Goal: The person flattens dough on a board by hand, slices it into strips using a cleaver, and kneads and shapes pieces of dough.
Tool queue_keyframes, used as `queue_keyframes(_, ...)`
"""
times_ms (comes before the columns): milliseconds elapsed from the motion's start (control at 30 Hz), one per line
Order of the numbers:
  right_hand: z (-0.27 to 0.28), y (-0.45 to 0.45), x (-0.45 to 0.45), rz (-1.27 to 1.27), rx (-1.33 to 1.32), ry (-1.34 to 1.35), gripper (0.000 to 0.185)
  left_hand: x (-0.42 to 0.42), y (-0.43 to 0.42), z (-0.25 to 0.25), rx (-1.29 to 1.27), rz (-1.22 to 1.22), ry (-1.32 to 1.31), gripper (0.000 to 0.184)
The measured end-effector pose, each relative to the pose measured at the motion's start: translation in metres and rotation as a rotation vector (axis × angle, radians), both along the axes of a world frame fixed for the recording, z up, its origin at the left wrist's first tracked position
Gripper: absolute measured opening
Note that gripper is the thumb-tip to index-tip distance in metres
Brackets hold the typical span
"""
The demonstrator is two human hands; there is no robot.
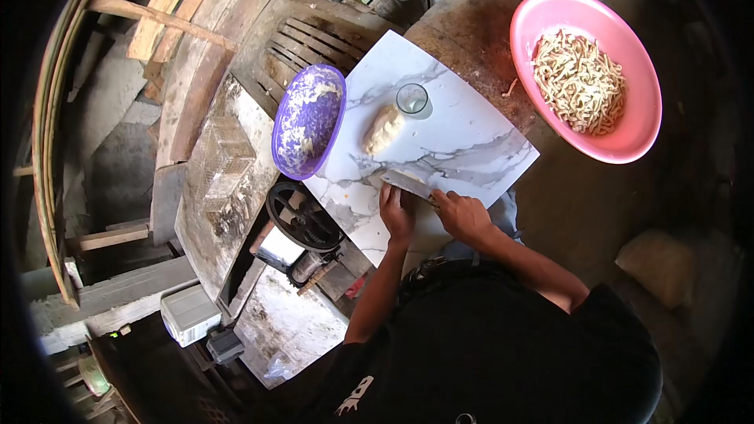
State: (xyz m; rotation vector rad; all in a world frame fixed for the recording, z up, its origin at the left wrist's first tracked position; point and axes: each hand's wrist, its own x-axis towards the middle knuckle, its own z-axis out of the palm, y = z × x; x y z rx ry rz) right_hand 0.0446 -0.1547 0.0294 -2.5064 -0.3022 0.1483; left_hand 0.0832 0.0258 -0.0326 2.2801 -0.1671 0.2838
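Note:
My right hand (pixel 463 216) is closed round the handle of a wide-bladed knife (pixel 407 184), its blade pointing left over the near part of a white marble-patterned board (pixel 463 141). Just under the blade's tip end is my left hand (pixel 397 214), fingers curled together; the blade partly covers them, and whatever they hold is hidden. A lump of pale dough (pixel 383 130) lies on the board beyond the knife. Touching or close beside its far end stands a clear drinking glass (pixel 414 101).
A purple oval basin (pixel 339 118) smeared with pale residue sits at the board's left edge. To the right, a pink basin (pixel 646 102) holds many pale dough strips (pixel 580 82). A black pulley wheel (pixel 302 217) of a machine is near the board's lower left. Wooden planks (pixel 212 55) stand farther left.

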Motion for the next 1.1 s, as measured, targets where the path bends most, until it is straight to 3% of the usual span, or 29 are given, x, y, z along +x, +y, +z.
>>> queue_keyframes(233, -0.004, 0.002, 0.01, 0.03, -0.027, -0.006, 0.032, 0.0, -0.007, -0.01, -0.005, 0.005, -0.058, 0.032)
queue_keyframes(333, 0.0, 0.003, 0.011, 0.03, -0.037, -0.008, 0.03, 0.002, -0.004, -0.011, 0.138, -0.03, -0.146, 0.03)
queue_keyframes(567, 0.004, 0.006, 0.011, 0.007, -0.024, 0.001, 0.036, 0.0, -0.003, -0.022, 0.001, 0.044, -0.052, 0.029)
queue_keyframes(767, 0.005, 0.012, 0.013, 0.003, -0.053, -0.041, 0.031, 0.0, -0.002, -0.027, -0.025, 0.064, -0.054, 0.027)
queue_keyframes(833, 0.011, 0.015, 0.017, 0.033, -0.101, -0.007, 0.022, 0.0, -0.003, -0.023, -0.032, 0.054, -0.073, 0.027)
queue_keyframes(1100, 0.012, 0.019, 0.031, 0.036, -0.094, 0.119, 0.019, 0.001, -0.007, -0.017, 0.068, 0.073, -0.14, 0.033)
